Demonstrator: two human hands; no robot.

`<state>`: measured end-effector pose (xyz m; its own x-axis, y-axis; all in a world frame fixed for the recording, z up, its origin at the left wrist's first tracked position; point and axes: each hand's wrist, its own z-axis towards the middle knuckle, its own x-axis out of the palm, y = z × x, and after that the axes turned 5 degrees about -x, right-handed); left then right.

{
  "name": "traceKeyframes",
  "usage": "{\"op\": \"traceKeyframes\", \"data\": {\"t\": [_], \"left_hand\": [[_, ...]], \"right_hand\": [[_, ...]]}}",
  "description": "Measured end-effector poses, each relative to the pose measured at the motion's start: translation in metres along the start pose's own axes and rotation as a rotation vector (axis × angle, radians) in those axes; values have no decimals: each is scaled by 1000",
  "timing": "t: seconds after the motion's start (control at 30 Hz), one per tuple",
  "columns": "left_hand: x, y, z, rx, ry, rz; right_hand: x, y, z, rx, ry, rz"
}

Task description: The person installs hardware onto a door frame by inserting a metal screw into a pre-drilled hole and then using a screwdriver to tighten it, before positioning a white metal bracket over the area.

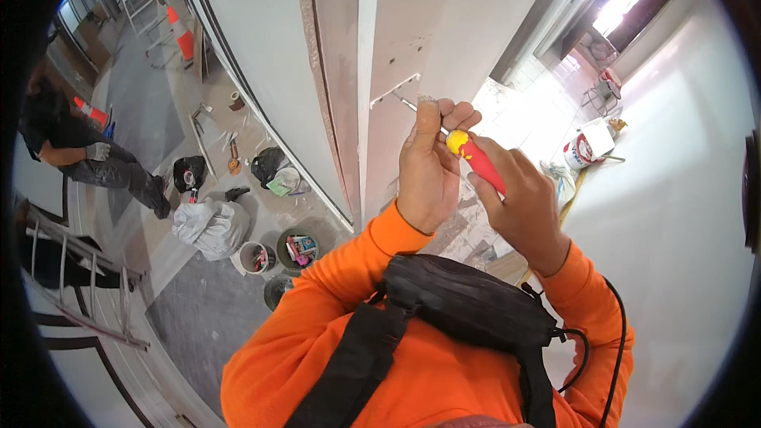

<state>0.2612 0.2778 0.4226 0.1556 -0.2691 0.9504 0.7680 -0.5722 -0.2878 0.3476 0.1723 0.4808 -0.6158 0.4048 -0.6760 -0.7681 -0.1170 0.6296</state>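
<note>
Wrapped around the red handle of a screwdriver [474, 160] with a yellow cap end, the right hand [523, 206] sits just right of the frame's centre, fingers closed so the handle lies across the palm, which looks suited to turning it. Its thin metal shaft runs up and left toward a small white bracket [394, 89] on the panel above. The left hand [428, 166] is closed too, thumb and fingertips pinched around the shaft near the handle, seemingly to steady the tip and keep it lined up with the bracket; whether the tip sits in a screw I cannot tell

Nearest of all, at the bottom of the frame, the person's orange sleeves [333, 301] rise toward the hands, and a black chest pack [468, 301] with straps and a cable lies across the torso

Beyond the hands, a pale wall panel [444, 24] with a vertical white strip and a pinkish edge fills the upper centre; the hands are raised to it because the bracket is fixed there

Lower left, on the grey floor, buckets [297, 250] holding tools stand beside a white sack [210, 226] and dark bags, grouped close to the wall. Further off at the left edge, another person [87, 154] in dark clothes crouches near a ladder [79, 285], with orange cones [181, 32] in the upper left. At upper right, a white tub [583, 150] stands on a bright floor below a window
</note>
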Motion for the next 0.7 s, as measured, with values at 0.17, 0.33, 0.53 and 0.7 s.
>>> {"op": "traceKeyframes", "data": {"t": [0.17, 0.33, 0.53, 0.7], "left_hand": [[-2, 0, -7, 31, -7, 74], [-8, -2, -2, 56, 72, -58], [-18, 2, 5, -47, 267, -68], [-13, 0, -4, 39, 76, 85]], "right_hand": [[-1, 8, 3, 224, 99, 199], [-4, 11, -2, -328, -44, -498], [-6, 15, -3, -334, -7, -665], [-12, 9, 5, 56, 60, 105]]}}
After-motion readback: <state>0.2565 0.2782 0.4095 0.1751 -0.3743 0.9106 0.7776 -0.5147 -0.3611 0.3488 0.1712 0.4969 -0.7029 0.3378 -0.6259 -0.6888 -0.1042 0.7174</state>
